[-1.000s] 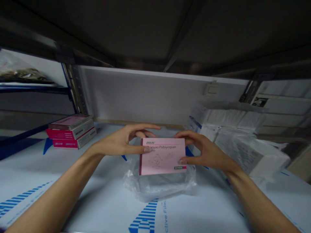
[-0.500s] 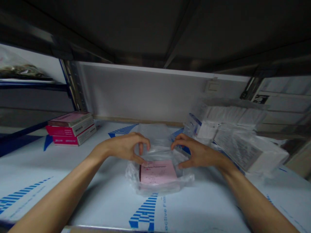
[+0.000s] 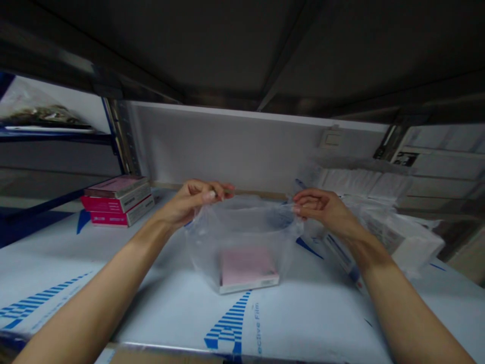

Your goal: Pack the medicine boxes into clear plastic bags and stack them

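Note:
A clear plastic bag (image 3: 242, 227) stands on the white shelf (image 3: 159, 303) in front of me. A flat pink box (image 3: 248, 268) lies at the bottom of the bag. My left hand (image 3: 189, 199) pinches the bag's rim on the left. On the other side of the rim my right hand (image 3: 322, 207) is closed in a pinch. Both hands hold the rim raised, so the bag's mouth is stretched wide above the box.
Three pink boxes (image 3: 119, 199) are stacked at the shelf's back left. White packs wrapped in plastic (image 3: 382, 222) lie at the right. A dark shelf (image 3: 242, 45) runs close overhead, and a white back wall (image 3: 235, 146) closes the rear.
A second ago both hands held the pink box above the crumpled bag. The box went down into the bag, and the hands then took the rim and lifted it.

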### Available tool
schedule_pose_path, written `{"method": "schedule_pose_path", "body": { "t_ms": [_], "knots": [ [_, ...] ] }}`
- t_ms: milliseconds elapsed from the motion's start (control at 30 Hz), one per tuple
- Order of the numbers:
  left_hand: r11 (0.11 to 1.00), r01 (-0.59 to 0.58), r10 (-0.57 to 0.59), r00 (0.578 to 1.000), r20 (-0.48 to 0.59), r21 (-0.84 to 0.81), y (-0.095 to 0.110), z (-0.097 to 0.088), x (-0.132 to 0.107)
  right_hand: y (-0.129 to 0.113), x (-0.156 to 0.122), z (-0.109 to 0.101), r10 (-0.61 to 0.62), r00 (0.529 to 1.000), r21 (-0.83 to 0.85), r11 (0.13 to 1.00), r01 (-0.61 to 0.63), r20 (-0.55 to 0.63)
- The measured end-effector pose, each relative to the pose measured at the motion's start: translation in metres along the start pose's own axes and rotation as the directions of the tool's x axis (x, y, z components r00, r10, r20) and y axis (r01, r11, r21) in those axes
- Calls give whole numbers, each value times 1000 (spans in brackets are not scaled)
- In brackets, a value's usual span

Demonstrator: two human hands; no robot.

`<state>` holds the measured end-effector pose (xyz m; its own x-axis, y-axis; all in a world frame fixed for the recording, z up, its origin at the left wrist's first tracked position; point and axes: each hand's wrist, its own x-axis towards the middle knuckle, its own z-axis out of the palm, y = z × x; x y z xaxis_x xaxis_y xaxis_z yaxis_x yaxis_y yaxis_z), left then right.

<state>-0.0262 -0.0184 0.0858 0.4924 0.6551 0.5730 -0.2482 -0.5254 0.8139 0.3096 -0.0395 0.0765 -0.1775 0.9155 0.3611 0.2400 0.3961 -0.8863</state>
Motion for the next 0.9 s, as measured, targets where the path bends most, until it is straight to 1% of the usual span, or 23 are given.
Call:
{"method": "schedule_pose_path", "body": {
  "t_ms": [33, 67, 100, 133, 167, 200, 233, 300, 367, 400, 433, 467, 500, 567, 600, 667, 700, 733, 767, 833, 900],
  "knots": [
    [994, 7, -16, 997, -81, -111, -3, 4, 1, -4, 1, 3, -53, 997, 39, 998, 56, -65],
    [979, 20, -42, 993, -109, -202, -5, 7, 1, -8, 3, 7, -91, 990, 68, 993, 99, -108],
    [964, 46, -72, 993, -91, -263, -9, 11, 1, -14, 4, 12, -117, 985, 88, 988, 129, -130],
    [954, 82, -99, 994, -44, -289, -12, 14, 1, -19, 4, 17, -136, 982, 99, 984, 149, -132],
    [954, 114, -116, 993, 10, -279, -14, 16, 1, -25, 5, 22, -149, 982, 99, 982, 161, -120],
    [964, 127, -116, 991, 59, -235, -16, 17, 2, -30, 6, 27, -157, 982, 88, 982, 166, -100],
    [980, 113, -97, 990, 102, -166, -16, 16, 2, -35, 7, 32, -160, 984, 68, 984, 165, -77],
    [1000, 13, -12, 981, 192, -4, -12, 13, 2, -41, 9, 40, -164, 985, 28, 986, 165, -56],
    [988, -107, 66, 943, 326, 108, -2, 7, 1, -42, 11, 43, -182, 980, 17, 983, 184, -86],
    [979, -143, 76, 915, 395, 143, 4, 4, 1, -41, 13, 43, -190, 975, 21, 981, 193, -114],
    [972, -161, 70, 896, 439, 174, 9, 1, 0, -39, 14, 43, -194, 970, 25, 979, 200, -147],
    [965, -166, 54, 885, 462, 205, 14, -2, -1, -37, 16, 41, -199, 963, 30, 978, 208, -180],
    [960, -160, 38, 887, 461, 229, 17, -4, -3, -35, 17, 39, -201, 958, 37, 976, 213, -207],
    [967, -131, 35, 918, 396, 220, 19, -5, -5, -33, 19, 35, -211, 949, 62, 971, 231, -233],
    [978, -107, 42, 941, 335, 177, 17, -5, -6, -33, 20, 34, -218, 948, 83, 967, 242, -231],
    [998, -45, 37, 981, 191, 39, 11, -2, -9, -36, 20, 33, -221, 953, 128, 960, 250, -206],
    [999, -9, 14, 991, 135, -37, 9, 1, -9, -37, 19, 34, -217, 957, 145, 958, 246, -191],
    [993, 29, -17, 994, 103, -112, 6, 5, -10, -39, 18, 35, -211, 962, 156, 959, 239, -174],
    [981, 69, -51, 994, 101, -182, 4, 8, -11, -40, 16, 36, -205, 967, 161, 960, 229, -155],
    [941, 164, -125, 981, 148, -297, 2, 17, -10, -41, 13, 40, -198, 975, 156, 965, 211, -98],
    [900, 258, -206, 962, 179, -351, 0, 26, -8, -41, 10, 44, -206, 979, 144, 968, 205, -13]
  ]
}}
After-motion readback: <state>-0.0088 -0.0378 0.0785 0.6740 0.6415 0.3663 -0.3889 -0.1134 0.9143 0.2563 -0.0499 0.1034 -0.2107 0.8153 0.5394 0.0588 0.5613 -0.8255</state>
